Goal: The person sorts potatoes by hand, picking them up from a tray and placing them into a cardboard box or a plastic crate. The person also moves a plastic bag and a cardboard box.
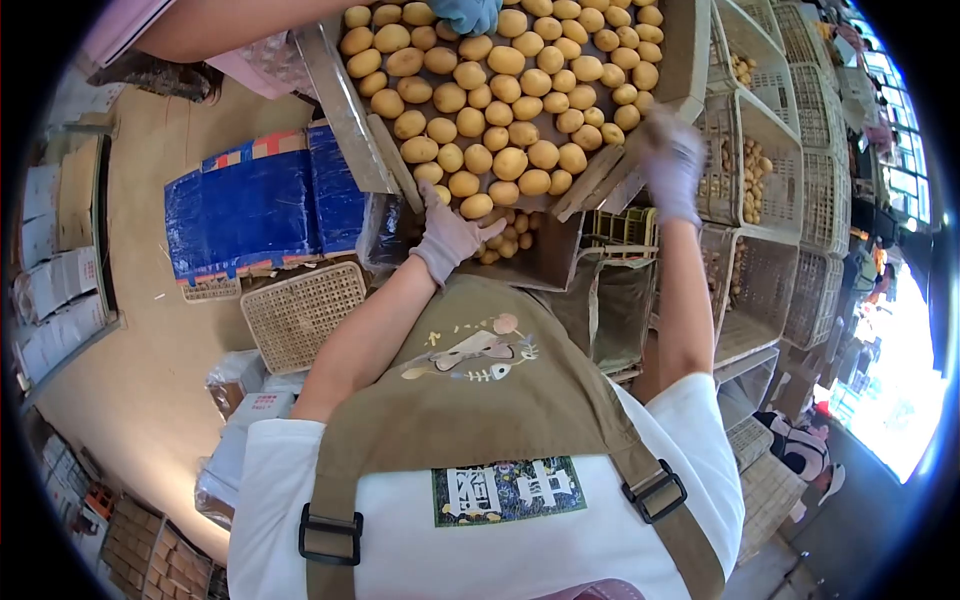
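Yellow-orange fruits that look like loquats (pixel 505 105) lie spread over a wooden-sided sorting tray (pixel 683 60). At the tray's near left corner is my left hand (pixel 450 240) in a pale glove, its fingers and thumb spread beside the lowest fruits. Just below that hand, a box (pixel 548 262) against my apron holds more of these fruits. My right hand (pixel 674 170), gloved too, is over the tray's right edge near the plastic crates. Motion smears its fingers, so whether it holds a fruit cannot be made out.
A co-worker's blue-gloved hand (pixel 468 14) reaches among the fruits at the top. Stacked plastic crates (pixel 770 130), some with fruit inside, line the right side. To the left stand a blue-covered box (pixel 245 205) and an upturned beige crate (pixel 303 315).
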Action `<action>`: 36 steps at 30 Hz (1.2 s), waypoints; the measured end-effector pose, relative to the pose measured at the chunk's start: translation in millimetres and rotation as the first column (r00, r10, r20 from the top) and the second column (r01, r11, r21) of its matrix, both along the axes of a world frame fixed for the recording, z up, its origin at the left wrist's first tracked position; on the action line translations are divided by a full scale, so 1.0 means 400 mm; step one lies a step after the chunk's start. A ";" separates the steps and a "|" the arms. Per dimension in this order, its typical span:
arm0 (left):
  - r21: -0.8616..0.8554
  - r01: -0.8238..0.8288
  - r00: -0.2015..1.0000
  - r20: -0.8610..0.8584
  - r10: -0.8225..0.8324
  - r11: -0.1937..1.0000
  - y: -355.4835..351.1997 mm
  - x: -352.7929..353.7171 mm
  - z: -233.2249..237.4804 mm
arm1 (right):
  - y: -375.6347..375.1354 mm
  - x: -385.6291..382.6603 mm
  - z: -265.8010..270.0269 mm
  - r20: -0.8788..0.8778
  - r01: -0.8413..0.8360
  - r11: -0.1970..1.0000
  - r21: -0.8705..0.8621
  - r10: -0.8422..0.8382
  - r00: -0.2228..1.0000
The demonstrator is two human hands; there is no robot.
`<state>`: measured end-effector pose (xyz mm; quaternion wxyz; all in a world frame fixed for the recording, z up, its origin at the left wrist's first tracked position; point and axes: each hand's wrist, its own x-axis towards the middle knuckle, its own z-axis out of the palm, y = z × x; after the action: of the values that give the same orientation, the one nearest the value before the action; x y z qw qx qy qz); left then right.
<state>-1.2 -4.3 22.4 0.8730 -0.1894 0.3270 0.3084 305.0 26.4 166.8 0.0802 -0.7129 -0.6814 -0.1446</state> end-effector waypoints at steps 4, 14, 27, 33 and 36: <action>-0.043 0.022 0.996 -0.081 -0.026 0.999 0.000 0.003 0.010 | 0.097 -0.074 -0.151 0.145 0.267 0.792 -0.549 -0.224 0.964; 0.016 -0.042 0.998 -0.050 0.042 0.999 -0.013 0.013 0.019 | 0.051 -0.263 -0.116 -0.385 -0.116 0.970 -0.213 0.025 0.922; -0.017 -0.106 0.979 0.174 0.108 0.994 -0.025 0.028 -0.078 | 0.026 -0.373 -0.250 -0.414 -0.224 0.875 -0.428 0.030 0.910; 0.026 -0.083 0.990 0.114 0.080 0.996 -0.023 0.018 -0.018 | -0.125 0.037 0.017 -0.001 0.137 0.955 0.261 -0.142 0.990; 0.030 -0.101 0.980 0.178 0.094 0.994 -0.018 0.022 -0.025 | -0.144 0.120 0.090 0.193 0.261 0.884 0.388 -0.355 0.915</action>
<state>7.5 -11.5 12.3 0.8859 -0.2148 0.2327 0.3389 352.9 -31.2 202.9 0.0936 -0.7614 -0.5258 -0.3674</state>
